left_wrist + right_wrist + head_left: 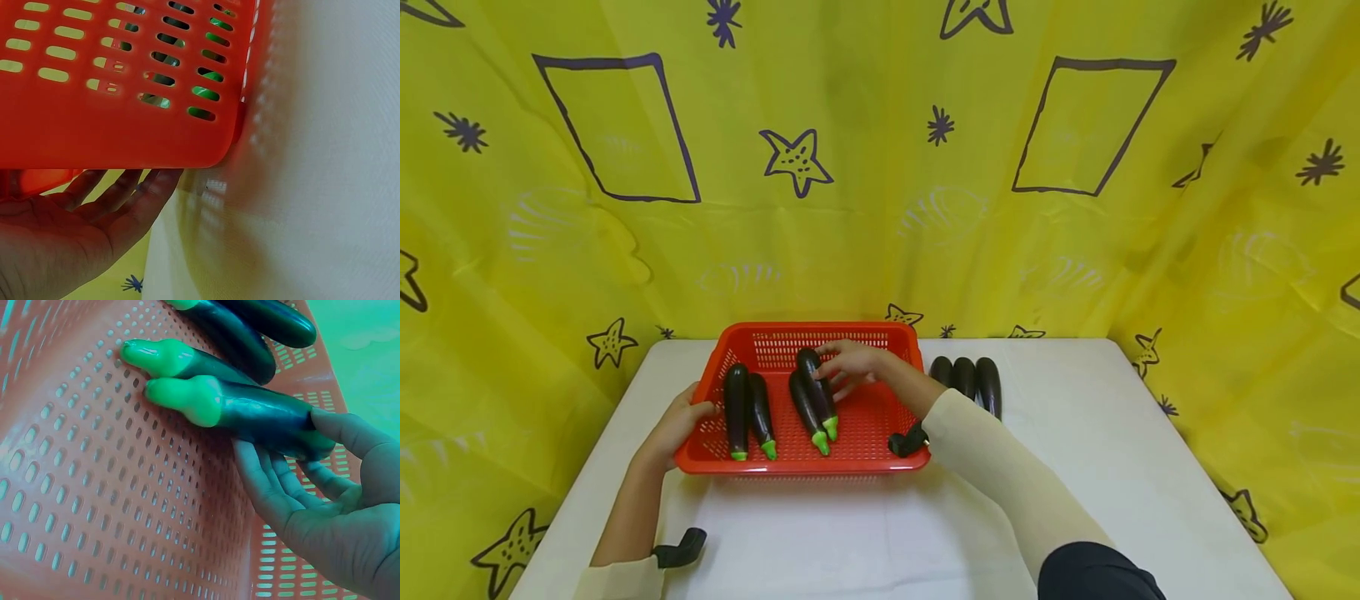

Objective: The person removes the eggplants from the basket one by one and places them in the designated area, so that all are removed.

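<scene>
A red perforated plastic basket (880, 454) is on the white table, with dark eggplants with green stems inside. My left hand (676, 427) grips the basket's left side, thumb over the rim; in the left wrist view its fingers (119, 197) reach under the edge. Inside the basket, my right hand (850, 364) holds an eggplant (817, 387) near its rounded end, thumb on one side and fingers on the other, as the right wrist view shows. Close alongside lies another eggplant (806, 408). Two more eggplants (737, 408) lie side by side at the basket's left.
Three eggplants (988, 385) lie in a row on the white table (1075, 450), right of the basket and partly behind my right forearm. A yellow curtain (865, 250) with drawn stars hangs behind the table and along its sides.
</scene>
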`<state>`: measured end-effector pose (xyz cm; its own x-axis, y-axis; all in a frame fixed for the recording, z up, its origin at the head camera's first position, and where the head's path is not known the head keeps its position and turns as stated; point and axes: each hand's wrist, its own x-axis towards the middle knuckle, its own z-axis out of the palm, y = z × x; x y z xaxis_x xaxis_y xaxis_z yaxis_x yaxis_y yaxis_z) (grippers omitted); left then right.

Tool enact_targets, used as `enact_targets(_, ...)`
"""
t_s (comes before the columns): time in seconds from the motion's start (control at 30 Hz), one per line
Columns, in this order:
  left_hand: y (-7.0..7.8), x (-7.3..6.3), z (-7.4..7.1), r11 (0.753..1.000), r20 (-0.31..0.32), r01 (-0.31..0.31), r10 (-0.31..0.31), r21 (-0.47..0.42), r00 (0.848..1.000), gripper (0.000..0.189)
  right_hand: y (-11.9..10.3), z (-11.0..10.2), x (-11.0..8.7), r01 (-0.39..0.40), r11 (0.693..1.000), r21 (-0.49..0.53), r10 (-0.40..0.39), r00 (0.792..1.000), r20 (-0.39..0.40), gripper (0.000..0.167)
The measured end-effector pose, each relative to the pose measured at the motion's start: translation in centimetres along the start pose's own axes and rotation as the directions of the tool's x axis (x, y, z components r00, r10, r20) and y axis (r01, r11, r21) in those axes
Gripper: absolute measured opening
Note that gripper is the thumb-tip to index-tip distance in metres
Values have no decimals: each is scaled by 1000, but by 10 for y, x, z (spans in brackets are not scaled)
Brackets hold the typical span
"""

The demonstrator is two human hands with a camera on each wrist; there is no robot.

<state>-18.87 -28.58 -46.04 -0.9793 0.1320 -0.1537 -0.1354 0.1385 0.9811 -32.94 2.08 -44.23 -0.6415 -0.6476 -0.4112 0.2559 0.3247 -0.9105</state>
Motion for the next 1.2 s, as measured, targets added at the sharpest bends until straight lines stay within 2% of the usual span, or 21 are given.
enact_targets(0.63, 0, 0, 0, 1000, 14, -3, 3, 1, 1000, 54, -13, 7, -15, -12, 998, 58, 18, 996, -89, 66)
enact_targets(0.83, 1, 0, 0, 1000, 8, -21, 21, 2, 1000, 53, -17, 8, -22, 1, 1000, 26, 2, 994, -108, 69)
enact_targets(1.2, 3, 0, 1, 1000, 9, -3, 3, 6, 1000, 56, -22, 10, -36, 7, 1000, -5, -7, 992, -126, 68)
